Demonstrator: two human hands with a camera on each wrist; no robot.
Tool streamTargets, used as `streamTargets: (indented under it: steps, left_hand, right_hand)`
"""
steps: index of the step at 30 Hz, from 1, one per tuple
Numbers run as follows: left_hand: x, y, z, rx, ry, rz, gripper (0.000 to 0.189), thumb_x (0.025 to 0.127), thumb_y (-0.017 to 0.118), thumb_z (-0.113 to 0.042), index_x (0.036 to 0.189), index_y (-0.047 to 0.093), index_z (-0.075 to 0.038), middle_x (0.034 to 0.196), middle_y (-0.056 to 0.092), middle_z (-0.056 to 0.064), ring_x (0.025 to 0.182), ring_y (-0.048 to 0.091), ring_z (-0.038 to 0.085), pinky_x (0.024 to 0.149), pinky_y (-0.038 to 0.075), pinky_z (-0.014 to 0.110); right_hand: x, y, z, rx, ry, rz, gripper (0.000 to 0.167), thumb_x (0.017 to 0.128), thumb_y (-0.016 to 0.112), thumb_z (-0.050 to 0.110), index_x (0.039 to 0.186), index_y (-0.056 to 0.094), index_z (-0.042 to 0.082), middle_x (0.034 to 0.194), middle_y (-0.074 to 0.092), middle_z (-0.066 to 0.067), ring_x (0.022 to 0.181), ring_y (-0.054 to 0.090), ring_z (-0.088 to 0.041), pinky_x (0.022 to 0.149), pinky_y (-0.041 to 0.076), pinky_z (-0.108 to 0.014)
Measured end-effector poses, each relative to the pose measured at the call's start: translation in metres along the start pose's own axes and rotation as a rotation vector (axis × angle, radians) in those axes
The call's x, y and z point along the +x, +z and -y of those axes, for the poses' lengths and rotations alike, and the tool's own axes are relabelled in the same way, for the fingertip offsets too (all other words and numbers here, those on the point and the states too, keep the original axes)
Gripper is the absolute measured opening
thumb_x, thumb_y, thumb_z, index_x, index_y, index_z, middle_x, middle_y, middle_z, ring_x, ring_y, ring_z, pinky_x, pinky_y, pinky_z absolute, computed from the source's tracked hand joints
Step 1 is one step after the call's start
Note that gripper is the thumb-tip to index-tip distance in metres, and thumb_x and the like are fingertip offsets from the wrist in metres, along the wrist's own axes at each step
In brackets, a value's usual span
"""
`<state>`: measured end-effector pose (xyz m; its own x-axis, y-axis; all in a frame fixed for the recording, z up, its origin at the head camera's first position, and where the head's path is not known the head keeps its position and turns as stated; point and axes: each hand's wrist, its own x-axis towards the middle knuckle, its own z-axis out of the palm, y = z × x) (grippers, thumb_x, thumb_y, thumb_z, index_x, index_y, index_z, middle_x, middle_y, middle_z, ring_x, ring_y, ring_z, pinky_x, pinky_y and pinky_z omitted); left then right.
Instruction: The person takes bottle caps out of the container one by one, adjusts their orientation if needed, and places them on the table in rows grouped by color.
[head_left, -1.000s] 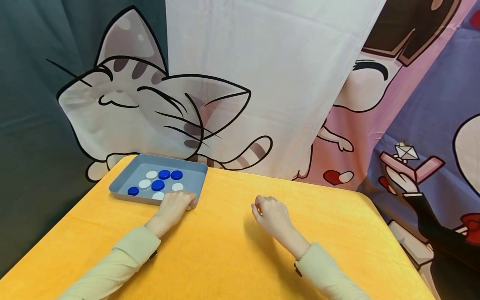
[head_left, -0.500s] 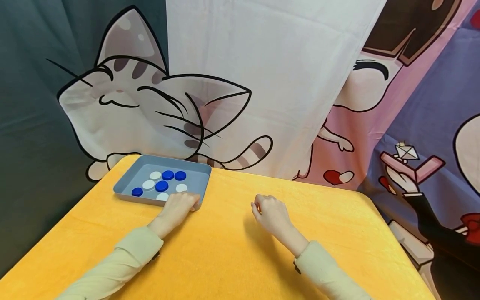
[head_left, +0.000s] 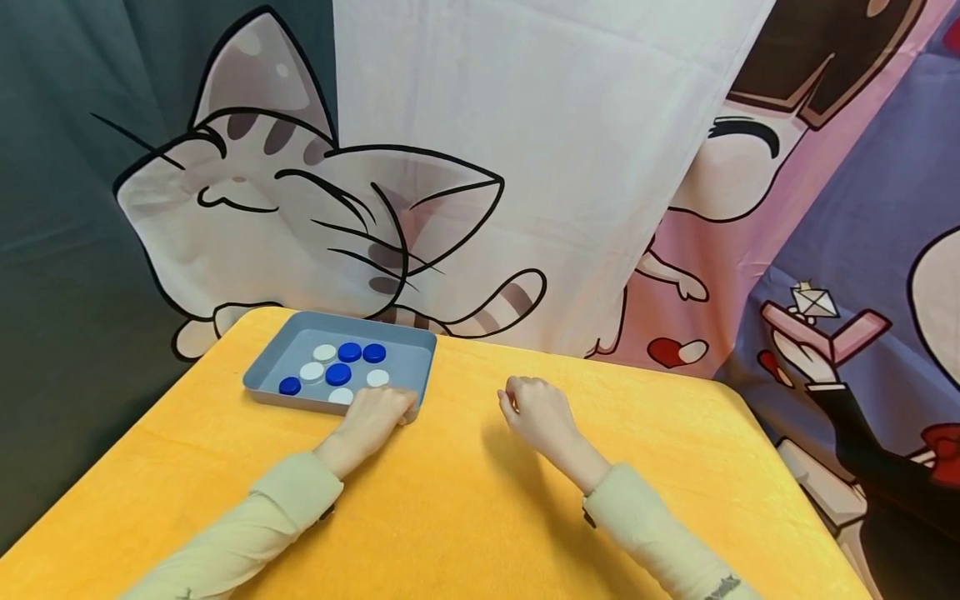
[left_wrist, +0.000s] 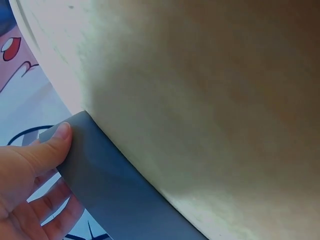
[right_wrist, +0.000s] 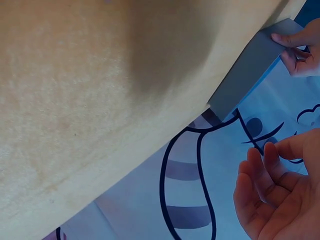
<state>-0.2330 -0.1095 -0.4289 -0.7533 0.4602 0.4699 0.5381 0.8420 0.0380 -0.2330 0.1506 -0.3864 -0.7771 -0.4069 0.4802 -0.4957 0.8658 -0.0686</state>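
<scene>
A blue-grey shallow tray (head_left: 408, 358) lies on the table's far left part. Inside it are several round caps, some blue (head_left: 338, 374) and some white (head_left: 312, 372). My left hand (head_left: 372, 414) grips the tray's near right corner; in the left wrist view the thumb (left_wrist: 57, 147) presses the outer face of the tray wall (left_wrist: 115, 170), with fingers on the other side. My right hand (head_left: 542, 414) hovers over the table to the right of the tray. Its fingers (right_wrist: 272, 185) are loosely curled, with nothing in them.
A yellow cloth covers the table (head_left: 450, 517). Right behind its far edge hangs a curtain (head_left: 525, 208) printed with a cartoon cat and figures.
The tray has slid a little to the right with my left hand on its corner, the caps moving along with it. My right hand has risen very slightly.
</scene>
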Motion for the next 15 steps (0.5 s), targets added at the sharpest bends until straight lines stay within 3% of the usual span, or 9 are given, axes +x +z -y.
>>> streamTargets:
  steps: [15]
  left_hand:
    - [0.009,0.006,-0.025,0.030,0.062,-0.022,0.031,0.070,0.069,0.005,0.062,0.048,-0.018,0.055,0.043,-0.007,0.051,0.040,0.008,0.045,0.026,0.020]
  right_hand:
    - [0.012,0.001,0.002,-0.010,0.009,0.014,0.026,0.090,0.063,0.020,0.066,0.057,0.014,0.058,0.053,0.004,0.049,0.043,-0.010,0.041,0.031,-0.023]
